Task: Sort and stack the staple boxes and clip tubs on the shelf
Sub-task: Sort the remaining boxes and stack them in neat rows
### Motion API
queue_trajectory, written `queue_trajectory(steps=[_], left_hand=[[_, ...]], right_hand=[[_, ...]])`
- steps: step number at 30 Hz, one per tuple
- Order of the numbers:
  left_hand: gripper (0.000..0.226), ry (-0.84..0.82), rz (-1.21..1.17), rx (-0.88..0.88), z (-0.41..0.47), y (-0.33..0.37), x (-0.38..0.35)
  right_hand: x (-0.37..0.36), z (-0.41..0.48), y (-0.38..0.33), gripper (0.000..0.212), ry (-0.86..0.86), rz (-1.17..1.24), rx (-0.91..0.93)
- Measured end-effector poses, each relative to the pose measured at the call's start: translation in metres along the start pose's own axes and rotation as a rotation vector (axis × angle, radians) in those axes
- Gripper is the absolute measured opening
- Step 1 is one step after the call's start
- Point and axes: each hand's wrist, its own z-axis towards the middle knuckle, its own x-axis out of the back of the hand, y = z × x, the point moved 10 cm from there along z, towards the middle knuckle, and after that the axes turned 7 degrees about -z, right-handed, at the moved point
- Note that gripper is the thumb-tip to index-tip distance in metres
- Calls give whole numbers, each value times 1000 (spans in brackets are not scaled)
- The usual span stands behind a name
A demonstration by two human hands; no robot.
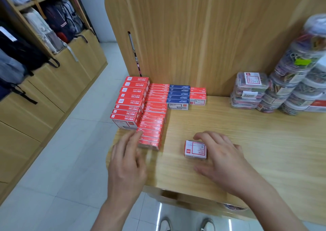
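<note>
1. The right hand (222,160) arches half open over a small white-and-red staple box (195,149) lying alone on the light wooden shelf (255,142). Its fingertips are at the box's far edge, while its thumb stays short of the near edge. Whether it grips cannot be told.
2. The left hand (127,160) is blurred, with fingers straight and holding nothing. Its fingertips reach the near end of the red boxes.
3. At 11 o'clock from the loose box stand two rows of red staple boxes (153,117).
4. At 12 o'clock a stack of blue staple boxes (178,94) touches a lower red-and-white stack (197,96).
5. At 2 o'clock, square clear clip tubs (248,91) sit beside stacked round clear clip tubs (291,82).
</note>
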Motion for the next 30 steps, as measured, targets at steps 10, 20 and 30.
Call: queue_trajectory(steps=[10,20,30], left_hand=[[61,-465,-160,-86,-22,79,-88],[30,-359,-992,645,-24,81,-105],[36,-409,-945,402,-6,113,-103]], right_hand=[[-17,3,20,29,130,358,90],[-14,-15,53,39,-248,1258,-160],[11,-30,61,32,-98,1373,-186]])
